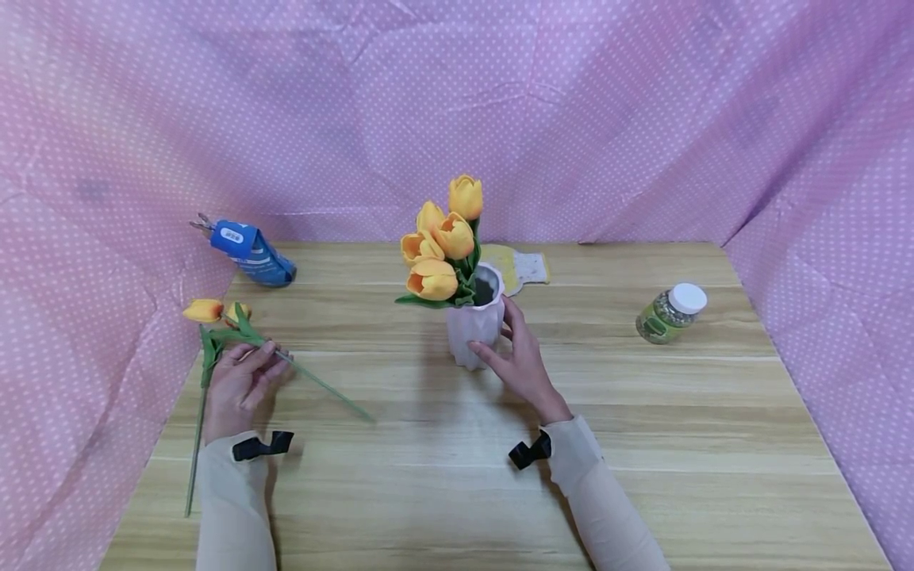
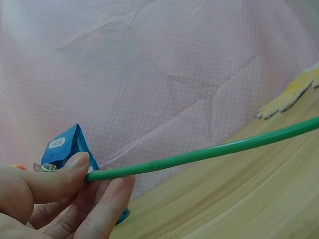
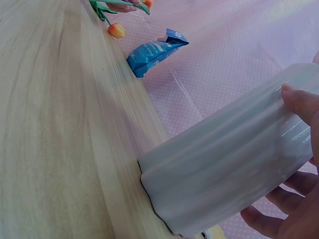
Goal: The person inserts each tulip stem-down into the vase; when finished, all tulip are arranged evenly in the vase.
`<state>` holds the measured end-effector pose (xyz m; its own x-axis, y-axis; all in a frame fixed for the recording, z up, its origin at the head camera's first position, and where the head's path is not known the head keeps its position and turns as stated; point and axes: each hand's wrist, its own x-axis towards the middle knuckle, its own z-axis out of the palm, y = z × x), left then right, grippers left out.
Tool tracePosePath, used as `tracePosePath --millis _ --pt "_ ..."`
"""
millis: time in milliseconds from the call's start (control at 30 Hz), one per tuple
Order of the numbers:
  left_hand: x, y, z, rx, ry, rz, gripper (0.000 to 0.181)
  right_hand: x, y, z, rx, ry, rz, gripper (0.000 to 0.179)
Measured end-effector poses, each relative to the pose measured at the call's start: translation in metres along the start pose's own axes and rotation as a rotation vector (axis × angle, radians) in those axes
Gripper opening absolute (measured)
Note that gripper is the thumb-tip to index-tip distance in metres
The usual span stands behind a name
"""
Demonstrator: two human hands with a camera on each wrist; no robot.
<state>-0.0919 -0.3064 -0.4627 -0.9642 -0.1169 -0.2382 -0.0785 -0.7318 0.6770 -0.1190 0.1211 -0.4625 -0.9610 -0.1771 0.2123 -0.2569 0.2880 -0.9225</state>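
Observation:
My left hand [image 1: 239,385] pinches the green stem of a yellow-orange tulip [image 1: 324,386] between thumb and fingers, at the table's left. Its stem slants down to the right, and a leaf partly covers its bloom. In the left wrist view the stem [image 2: 209,153] runs out past my fingertips. Beside this hand lies a second tulip [image 1: 203,310], its stem pointing toward the front edge. At the middle, my right hand [image 1: 524,361] grips a pale fluted vase [image 1: 473,337] from its right side. The vase stands upright with several tulips [image 1: 435,246] leaning left in it.
A blue bag [image 1: 257,255] with a metal clip on top stands at the back left. Behind the vase lies a yellow and white glove [image 1: 530,268]. A jar [image 1: 664,317] with a white lid is at the right. Pink dotted cloth [image 1: 607,143] surrounds the wooden table [image 1: 400,492].

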Motion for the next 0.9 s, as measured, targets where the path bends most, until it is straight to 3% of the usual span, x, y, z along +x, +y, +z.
tracePosePath --millis 200,433,900 --pt "0.000 -0.003 0.001 -0.137 -0.039 0.017 0.025 0.000 0.000 0.000 0.004 -0.003 0.007 0.083" --pt "0.001 -0.003 0.007 -0.219 0.004 0.031 0.017 0.000 0.000 0.000 0.004 -0.002 0.004 0.083" --pt "0.002 -0.007 0.024 -0.316 0.081 0.135 0.013 0.000 0.000 0.000 0.001 -0.005 0.007 0.084"
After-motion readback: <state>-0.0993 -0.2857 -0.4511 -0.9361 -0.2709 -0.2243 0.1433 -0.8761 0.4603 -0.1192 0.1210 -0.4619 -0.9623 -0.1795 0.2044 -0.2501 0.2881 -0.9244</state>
